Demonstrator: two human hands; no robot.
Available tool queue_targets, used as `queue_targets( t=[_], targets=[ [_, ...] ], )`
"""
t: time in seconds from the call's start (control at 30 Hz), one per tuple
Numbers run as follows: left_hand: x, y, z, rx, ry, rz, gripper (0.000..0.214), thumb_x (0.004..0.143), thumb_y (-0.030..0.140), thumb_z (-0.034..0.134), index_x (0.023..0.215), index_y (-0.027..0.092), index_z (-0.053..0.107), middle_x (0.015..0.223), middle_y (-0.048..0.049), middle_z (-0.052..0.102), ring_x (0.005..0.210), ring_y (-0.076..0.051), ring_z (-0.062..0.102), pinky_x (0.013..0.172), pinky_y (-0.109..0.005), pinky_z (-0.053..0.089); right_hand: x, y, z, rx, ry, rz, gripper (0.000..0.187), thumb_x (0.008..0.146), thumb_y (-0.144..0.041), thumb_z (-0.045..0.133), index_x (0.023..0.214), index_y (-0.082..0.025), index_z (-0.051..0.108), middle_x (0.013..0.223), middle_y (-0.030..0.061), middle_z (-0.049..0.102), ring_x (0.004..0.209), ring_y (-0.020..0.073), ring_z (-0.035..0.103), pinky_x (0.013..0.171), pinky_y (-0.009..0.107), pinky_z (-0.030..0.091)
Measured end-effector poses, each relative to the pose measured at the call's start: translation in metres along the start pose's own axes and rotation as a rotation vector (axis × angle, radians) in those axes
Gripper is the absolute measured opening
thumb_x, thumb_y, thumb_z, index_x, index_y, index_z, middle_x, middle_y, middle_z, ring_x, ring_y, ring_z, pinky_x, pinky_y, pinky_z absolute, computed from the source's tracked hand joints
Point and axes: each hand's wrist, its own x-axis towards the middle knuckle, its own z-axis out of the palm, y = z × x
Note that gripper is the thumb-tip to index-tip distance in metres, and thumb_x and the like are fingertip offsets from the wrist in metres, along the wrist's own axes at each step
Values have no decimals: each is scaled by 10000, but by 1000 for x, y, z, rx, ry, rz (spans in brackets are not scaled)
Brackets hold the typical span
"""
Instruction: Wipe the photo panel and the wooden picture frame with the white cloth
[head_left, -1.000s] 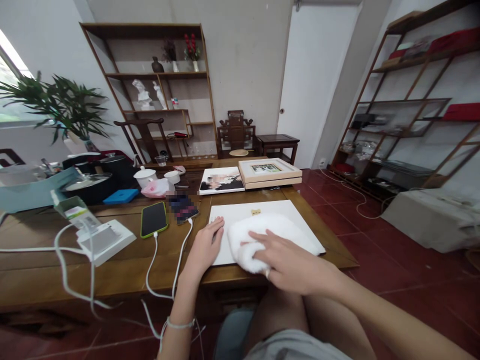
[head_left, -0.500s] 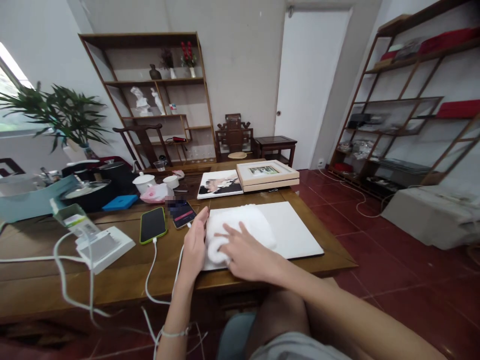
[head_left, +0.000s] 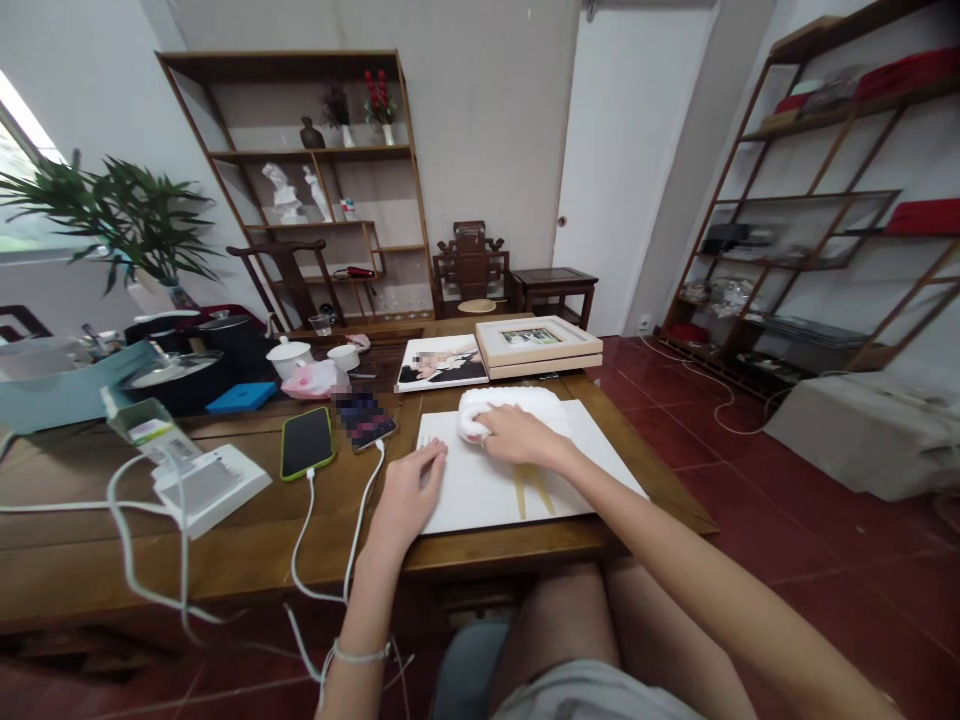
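A wiping step appears to be in hand: a fluffy white cloth (head_left: 534, 401) is pressed by the right hand (head_left: 517, 436) against the far part of a flat white rectangular panel (head_left: 480, 495), which lies on the brown wooden tabletop (head_left: 255, 550). An even, light pressure would be called for, with the panel kept steady. The right forearm is stretched from the near right, and its fingers are bent into the cloth; whether it is firmly gripped cannot be told. The left hand (head_left: 412, 490) is laid unclenched along the panel's left edge, nothing held
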Motion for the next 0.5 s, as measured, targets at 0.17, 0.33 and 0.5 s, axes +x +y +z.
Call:
queue_targets(
  t=[0.17,0.33,0.5],
  targets=[
    [-1,0,-3,41,-26,40,282,853,298,445,956,217,695,993,-58,728,926,-240,675,841,-339,501,42,-21,4,33,-22,-72,240,828,-257,444,967,-213,635,1119,75,637,1057,264,542,866,369,377],
    [-1,-2,-2,31,11,27,293,842,286,454,994,178,680,1045,-84,711,985,-240,658,889,-351,491,37,-12,3,64,6,12,329,860,-329,427,1099,-183,601,1174,119,611,1060,281,546,829,352,402],
    [-1,-5,2,26,27,18,280,827,270,465,988,174,673,1097,-93,690,1062,-241,626,956,-385,462,-2,56,-12,91,71,118,349,890,-367,394,1098,-174,597,1188,105,612,1047,267,552,854,328,395]
  ],
)
